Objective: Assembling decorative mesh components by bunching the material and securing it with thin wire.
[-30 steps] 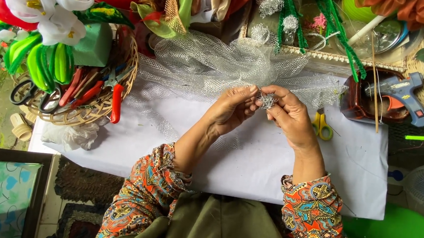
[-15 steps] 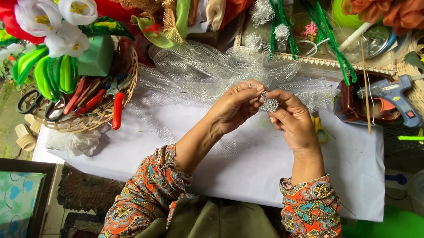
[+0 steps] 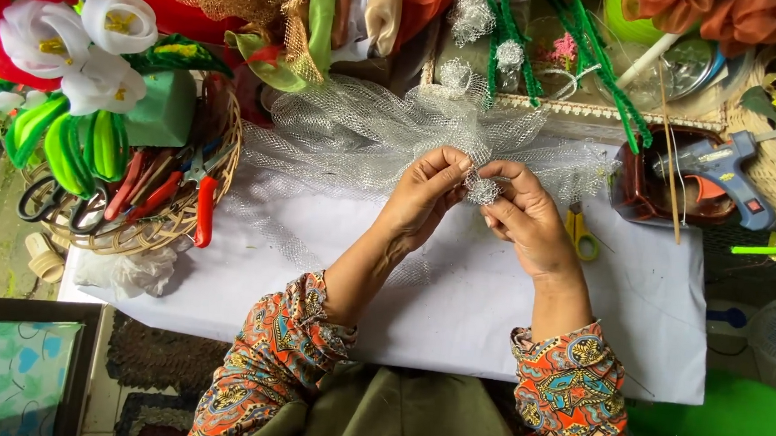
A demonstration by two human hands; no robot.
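Counter, covered in white sheet: work sits over the middle of its far edge. Loose silver mesh spreads along that far edge, long axis running left–right, trailing toward the wicker basket at the far-left corner. Blue glue gun lies at the far-right corner; yellow-handled scissors just right of the hands.

Left hand and right hand meet fingertip to fingertip. Between them: small bunched mesh rosette, raised off the sheet, touching both hands. It lies just ahead of the fingers, toward the far edge. Fingers of both hands pinched together on it; neither hand clearly nearer.
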